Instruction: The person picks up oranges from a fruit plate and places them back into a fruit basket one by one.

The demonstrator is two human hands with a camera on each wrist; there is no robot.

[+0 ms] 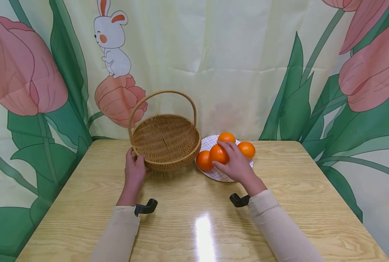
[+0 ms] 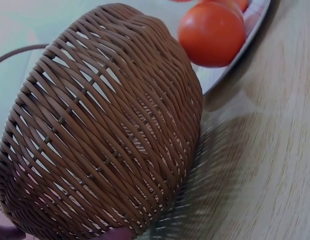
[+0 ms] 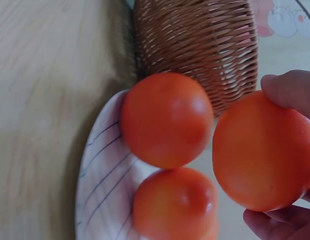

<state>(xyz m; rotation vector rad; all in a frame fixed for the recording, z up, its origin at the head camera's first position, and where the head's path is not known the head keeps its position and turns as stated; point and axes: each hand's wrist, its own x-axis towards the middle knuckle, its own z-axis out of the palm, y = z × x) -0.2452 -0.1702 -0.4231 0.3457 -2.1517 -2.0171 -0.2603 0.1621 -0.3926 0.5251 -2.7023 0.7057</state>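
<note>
At the left side of a brown wicker basket [image 1: 166, 138] with a tall arched handle, my left hand [image 1: 135, 169] grips the rim. Only fingertips [image 2: 115, 234] of that hand show below the weave in the left wrist view. No fruit is visible inside the basket. Over a white plate [image 1: 218, 176] with dark crossing lines, my right hand [image 1: 235, 163] holds an orange [image 3: 262, 155] between thumb and fingers. Three more oranges lie on the plate: one at the left [image 1: 203, 161], one at the back [image 1: 226, 137] and one at the right [image 1: 247, 149].
The basket stands close to the plate's left edge, near the back of a light wooden table [image 1: 178, 218]. Behind the table hangs a curtain [image 1: 233, 54] printed with tulips and a rabbit. A black wrist mount [image 1: 146, 206] sticks out from the left sleeve.
</note>
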